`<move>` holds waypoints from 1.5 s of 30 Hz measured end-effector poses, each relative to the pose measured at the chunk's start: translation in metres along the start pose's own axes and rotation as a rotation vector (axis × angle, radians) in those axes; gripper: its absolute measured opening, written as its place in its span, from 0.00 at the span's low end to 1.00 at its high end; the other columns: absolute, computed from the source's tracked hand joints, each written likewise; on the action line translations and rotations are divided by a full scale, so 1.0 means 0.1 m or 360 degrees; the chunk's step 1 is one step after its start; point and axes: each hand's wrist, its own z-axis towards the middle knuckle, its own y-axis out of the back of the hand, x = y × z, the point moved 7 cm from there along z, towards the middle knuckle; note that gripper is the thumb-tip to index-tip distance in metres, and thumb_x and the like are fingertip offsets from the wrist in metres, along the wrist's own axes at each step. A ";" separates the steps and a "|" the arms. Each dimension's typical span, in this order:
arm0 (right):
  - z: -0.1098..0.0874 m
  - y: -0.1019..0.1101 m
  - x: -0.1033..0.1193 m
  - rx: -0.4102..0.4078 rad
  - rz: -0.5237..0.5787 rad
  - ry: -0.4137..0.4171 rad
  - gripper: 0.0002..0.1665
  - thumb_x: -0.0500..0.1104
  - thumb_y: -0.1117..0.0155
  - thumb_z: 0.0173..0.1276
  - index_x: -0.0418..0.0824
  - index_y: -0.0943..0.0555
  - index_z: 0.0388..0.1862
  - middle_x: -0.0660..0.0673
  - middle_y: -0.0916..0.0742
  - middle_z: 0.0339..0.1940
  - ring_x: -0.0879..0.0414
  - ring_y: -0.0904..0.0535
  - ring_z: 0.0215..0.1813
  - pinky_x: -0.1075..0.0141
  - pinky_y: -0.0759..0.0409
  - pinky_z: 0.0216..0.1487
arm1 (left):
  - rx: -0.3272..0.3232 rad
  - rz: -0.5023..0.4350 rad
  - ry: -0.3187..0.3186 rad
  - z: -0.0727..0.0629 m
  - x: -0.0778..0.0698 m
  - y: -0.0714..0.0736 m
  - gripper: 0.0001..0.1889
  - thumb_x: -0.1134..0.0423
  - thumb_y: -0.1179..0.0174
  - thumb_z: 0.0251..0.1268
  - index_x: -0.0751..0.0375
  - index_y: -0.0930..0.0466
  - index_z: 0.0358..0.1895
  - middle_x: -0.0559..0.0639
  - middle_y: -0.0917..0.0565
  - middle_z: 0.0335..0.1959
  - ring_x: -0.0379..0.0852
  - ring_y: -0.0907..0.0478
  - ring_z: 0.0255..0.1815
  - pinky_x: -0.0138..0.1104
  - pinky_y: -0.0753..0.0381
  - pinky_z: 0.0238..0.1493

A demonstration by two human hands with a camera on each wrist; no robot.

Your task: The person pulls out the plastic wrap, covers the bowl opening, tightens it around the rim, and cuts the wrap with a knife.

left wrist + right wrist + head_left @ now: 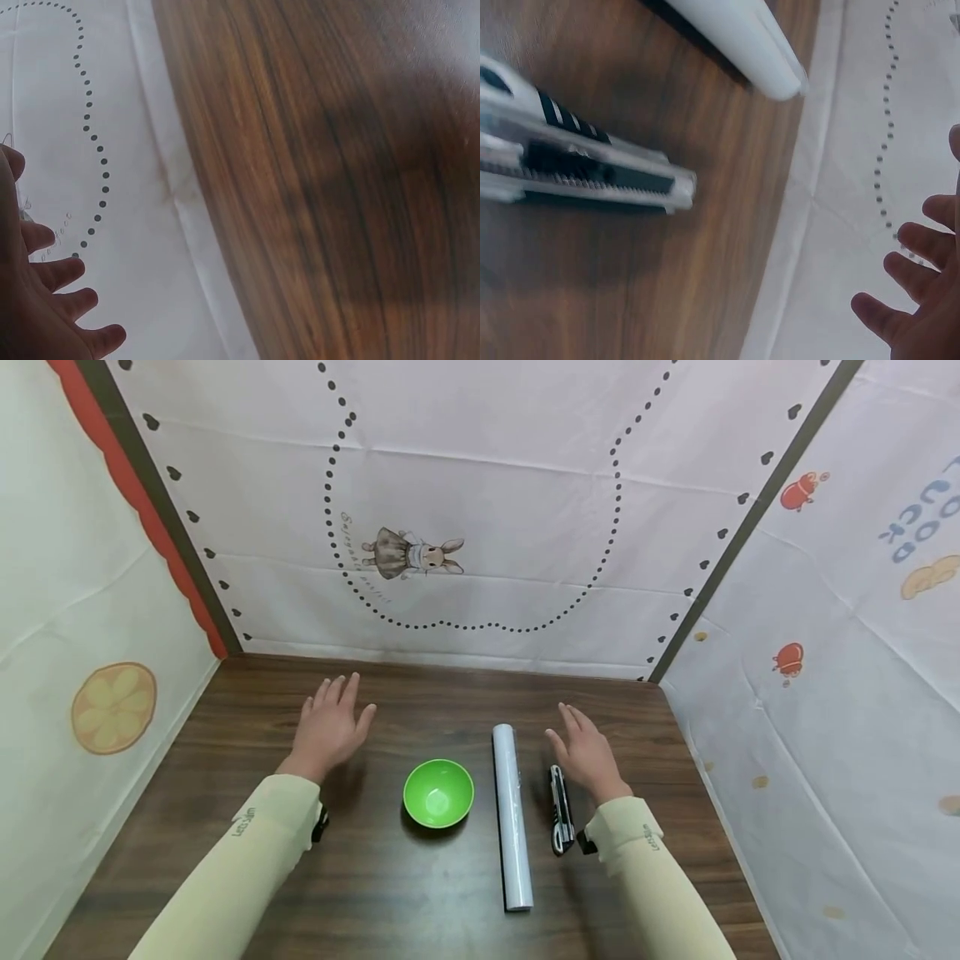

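A green bowl (438, 793) stands on the dark wooden table between the two hands. To its right lies a long white roll (512, 818), its far end also seen as a pale roll end (769, 71) in the right wrist view. Beside the roll is a black and white utility knife (561, 810), large in the right wrist view. My left hand (330, 727) hovers left of the bowl, fingers spread, holding nothing. My right hand (588, 753) is above and just right of the knife, fingers extended, apart from it.
White printed cloth (480, 518) hangs behind the table, with further cloth walls at left (45, 635) and right (840, 693). The wooden tabletop (390, 902) reaches up to all three.
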 end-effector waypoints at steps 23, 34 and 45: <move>-0.35 -0.46 0.22 0.0094 0.0331 -0.0125 0.38 0.60 0.57 0.77 0.44 0.45 0.78 0.36 0.34 0.74 0.39 0.36 0.73 0.42 0.34 0.69 | 0.0052 -0.0203 0.0082 -0.34 -0.05 -0.54 0.35 0.44 0.66 0.77 0.64 0.53 0.77 0.71 0.41 0.72 0.70 0.48 0.74 0.66 0.44 0.68; -0.52 -0.66 0.27 0.0096 0.0371 -0.0198 0.37 0.60 0.54 0.76 0.44 0.43 0.77 0.35 0.32 0.73 0.36 0.35 0.72 0.41 0.33 0.67 | 0.0072 -0.0307 0.0113 -0.52 -0.17 -0.84 0.34 0.46 0.61 0.77 0.64 0.51 0.76 0.71 0.38 0.70 0.69 0.44 0.72 0.64 0.41 0.68; -0.70 -0.80 0.34 0.0150 0.0391 -0.0319 0.42 0.63 0.49 0.72 0.44 0.43 0.77 0.35 0.30 0.71 0.38 0.31 0.69 0.43 0.30 0.66 | 0.0098 -0.0557 0.0137 -0.61 -0.29 -1.04 0.33 0.49 0.56 0.75 0.62 0.48 0.76 0.71 0.38 0.70 0.70 0.41 0.71 0.60 0.39 0.69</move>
